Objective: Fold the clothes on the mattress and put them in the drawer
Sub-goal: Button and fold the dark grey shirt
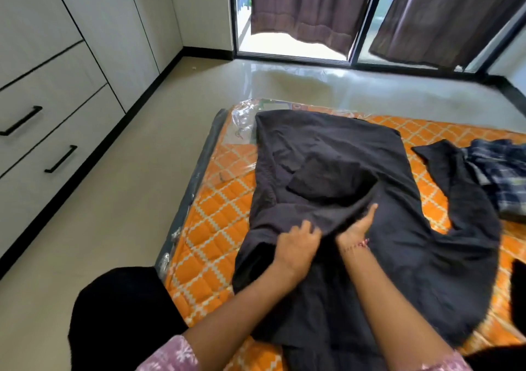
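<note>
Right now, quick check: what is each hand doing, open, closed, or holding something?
Left hand: closed, gripping a fold of the black garment.
Right hand: open, fingers straight, slid under the raised fold of the same garment.

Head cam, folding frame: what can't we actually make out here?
- Right hand: most fingers hidden under a fold of the large black garment, so its grip is unclear.
- Left hand: fingertips buried in the same cloth.
- Blue plaid garment: cut off by the right edge.
- White drawer fronts with black handles: shut, contents unseen.
- Garment's right side: motion-blurred.
</note>
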